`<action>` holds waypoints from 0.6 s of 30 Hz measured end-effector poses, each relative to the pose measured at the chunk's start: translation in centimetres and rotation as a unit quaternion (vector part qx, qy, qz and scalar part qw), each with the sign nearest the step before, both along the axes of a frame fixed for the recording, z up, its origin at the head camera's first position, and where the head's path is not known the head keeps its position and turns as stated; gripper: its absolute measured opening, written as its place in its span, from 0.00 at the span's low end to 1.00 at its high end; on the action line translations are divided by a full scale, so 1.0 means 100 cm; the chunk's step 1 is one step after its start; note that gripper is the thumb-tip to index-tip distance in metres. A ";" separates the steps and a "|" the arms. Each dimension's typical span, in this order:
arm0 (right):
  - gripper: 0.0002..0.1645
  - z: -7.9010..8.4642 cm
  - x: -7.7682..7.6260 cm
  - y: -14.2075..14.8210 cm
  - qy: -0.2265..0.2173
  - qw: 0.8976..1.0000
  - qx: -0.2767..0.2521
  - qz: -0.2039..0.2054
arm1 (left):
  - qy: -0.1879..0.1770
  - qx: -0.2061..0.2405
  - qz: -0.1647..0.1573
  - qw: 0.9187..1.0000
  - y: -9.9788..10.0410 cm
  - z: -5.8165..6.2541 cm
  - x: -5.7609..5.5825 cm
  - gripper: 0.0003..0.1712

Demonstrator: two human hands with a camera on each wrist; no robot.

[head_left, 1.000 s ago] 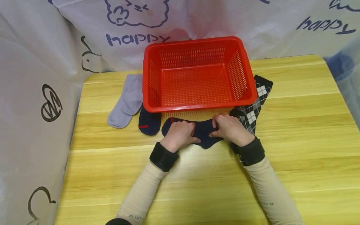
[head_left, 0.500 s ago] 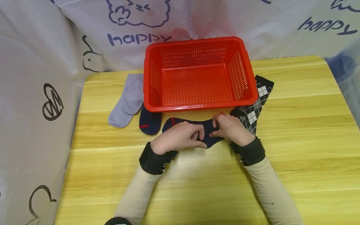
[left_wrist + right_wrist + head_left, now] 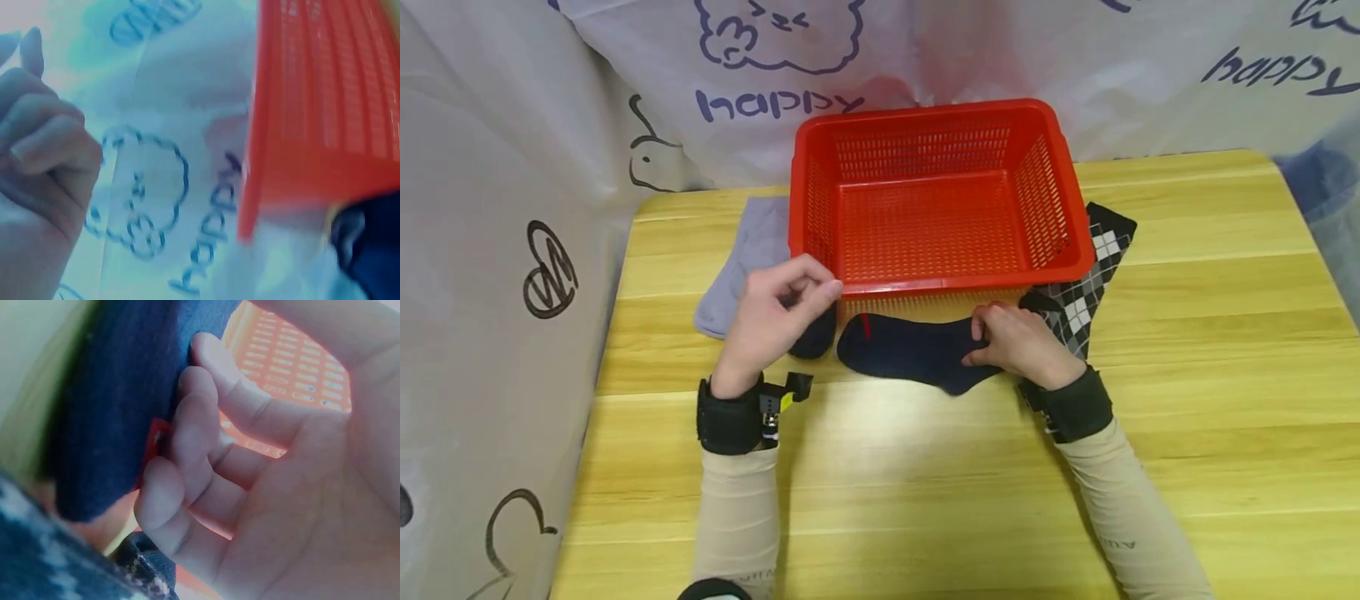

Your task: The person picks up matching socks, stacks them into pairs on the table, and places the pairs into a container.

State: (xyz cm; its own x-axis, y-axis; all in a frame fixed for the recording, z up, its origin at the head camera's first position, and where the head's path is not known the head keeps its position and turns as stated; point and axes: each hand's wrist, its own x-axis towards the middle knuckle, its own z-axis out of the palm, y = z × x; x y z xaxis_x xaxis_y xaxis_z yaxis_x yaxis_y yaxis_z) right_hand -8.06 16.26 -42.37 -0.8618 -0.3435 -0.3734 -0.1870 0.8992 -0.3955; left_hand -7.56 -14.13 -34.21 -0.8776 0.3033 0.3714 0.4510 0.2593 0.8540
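Grips the right end of a navy-blue knit sock with a thin red stripe (image 3: 917, 350) in the right hand (image 3: 1018, 340), fingers bent inward and gathered closely against the cloth. Seen from the right wrist, shows fingertips (image 3: 159, 487) resting in a row along the sock's edge. Presents the sock lying flat, striped end to the left, on a yellow wood-grain tabletop (image 3: 887, 492), just in front of a bright red rectangular plastic basket (image 3: 962, 284) with slotted walls.

Holds the left hand (image 3: 775, 312) raised before the basket's near left corner, fingers loosely curled, thumb drawn close to the index finger. Cannot tell from either view of any contact between thumb and fingertip, nor of any touch on the fabric below. Covers part of a second navy-blue sock (image 3: 816, 339) and part of a pale lilac-grey fabric sock (image 3: 737, 279), both to the left.

Includes, on the right, a black, grey and white argyle-patterned sock (image 3: 1078, 310), slanting from beside the basket down toward the right wrist. Wears black wristbands (image 3: 730, 421) and beige sleeves (image 3: 737, 500) on both arms. Takes in, beyond the table, a white cloth with dark line drawings (image 3: 1000, 50) and the word "happy."
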 end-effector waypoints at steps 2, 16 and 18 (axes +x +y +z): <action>0.22 0.000 0.000 0.000 -0.001 1.000 -0.002 0.000 | -0.001 -0.002 0.066 0.998 -0.011 -0.005 -0.006 0.04; 0.23 -0.001 0.001 0.000 0.004 1.000 -0.002 -0.002 | -0.200 -0.279 0.202 0.917 -0.059 -0.048 -0.031 0.16; 0.23 -0.001 0.001 0.000 0.004 1.000 -0.001 -0.002 | -0.220 -0.312 0.177 0.907 -0.058 -0.051 -0.033 0.16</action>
